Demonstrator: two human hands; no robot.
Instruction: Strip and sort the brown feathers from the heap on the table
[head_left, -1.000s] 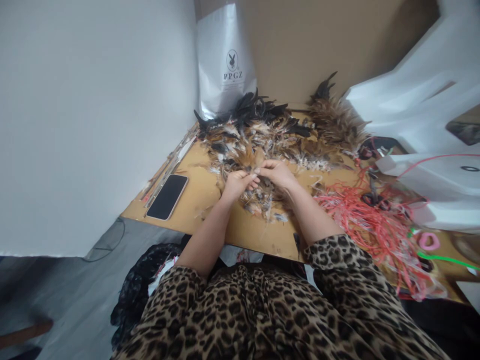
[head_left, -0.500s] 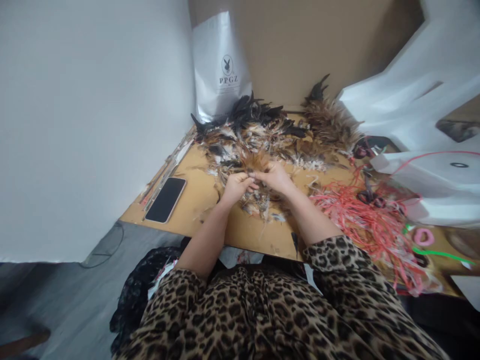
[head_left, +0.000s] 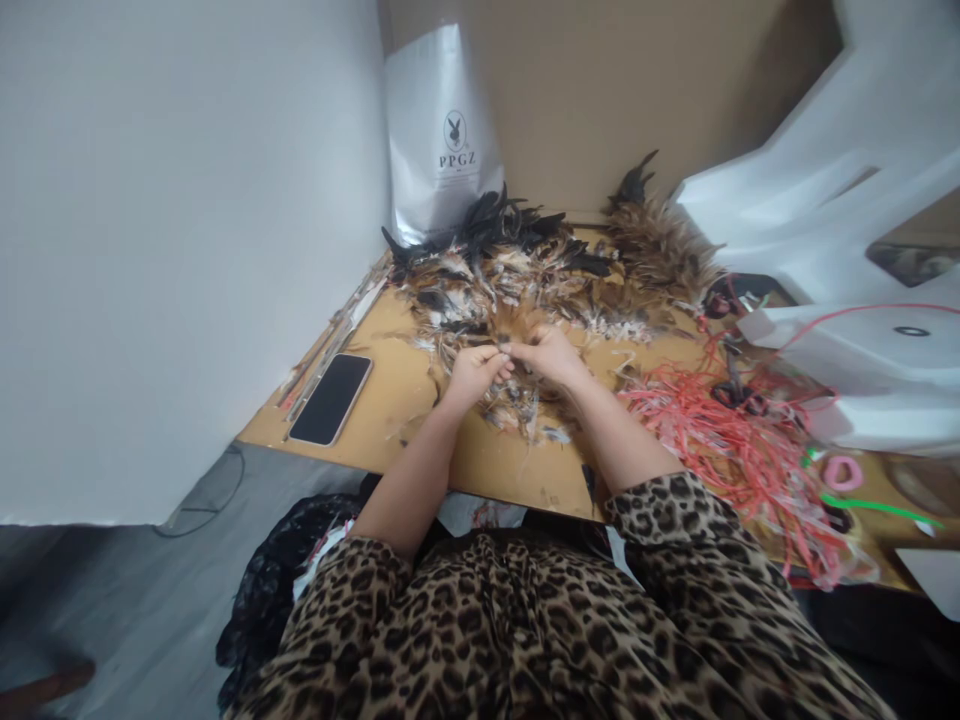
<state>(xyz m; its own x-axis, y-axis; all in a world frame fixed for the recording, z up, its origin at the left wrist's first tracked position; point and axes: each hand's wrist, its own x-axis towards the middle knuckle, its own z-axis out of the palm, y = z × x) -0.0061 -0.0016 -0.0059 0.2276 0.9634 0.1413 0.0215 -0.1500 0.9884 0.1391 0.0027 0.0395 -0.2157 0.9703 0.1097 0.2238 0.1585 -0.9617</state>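
Both hands meet over the near part of a feather pile (head_left: 517,265) on the table. My left hand (head_left: 474,376) is pinched closed, its fingertips against those of my right hand (head_left: 551,356). Between them is the base of a small bunch of brown feathers (head_left: 514,322), which fans out away from me. The quill ends are mostly covered by my fingers. Loose pale and dark feathers (head_left: 525,412) lie beneath my wrists. Black feathers (head_left: 517,215) form the far edge of the pile.
A phone (head_left: 331,400) lies left of my arm. Behind the feathers stands a white bag (head_left: 446,140); brown feathers (head_left: 660,250) are heaped at back right. Pink-red strips (head_left: 720,430), dark-handled scissors (head_left: 735,390) and a white machine (head_left: 870,370) are at right. A black plastic bag (head_left: 277,580) sits below left.
My hands stay together at nearly the same spot, with only a slight shift of the fingers. The brown feather bunch remains between them.
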